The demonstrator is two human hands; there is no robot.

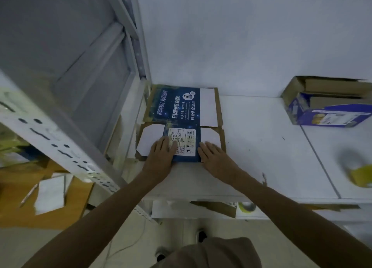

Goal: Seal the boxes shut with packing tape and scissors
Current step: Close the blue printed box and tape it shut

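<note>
Left hand (161, 153), right hand (215, 157) flat on blue Chinese-lettered box (177, 106)

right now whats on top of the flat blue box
Both hands lie on the near end of the flat blue box: left hand over part of its white label, right hand beside it. The print under the palms is hidden.

Premises present as a stockroom or packing room. Grounds: a white slotted steel rack (60, 146) stands at left. A plain white work table (261, 146) is set against a bare white wall (241, 36). On the table are a flattened printed box (177, 110), an open box (326, 102) and a blurred yellowish roll (358, 173), apparently tape. Loose papers (50, 195) lie on a brown surface beside the rack.
</note>
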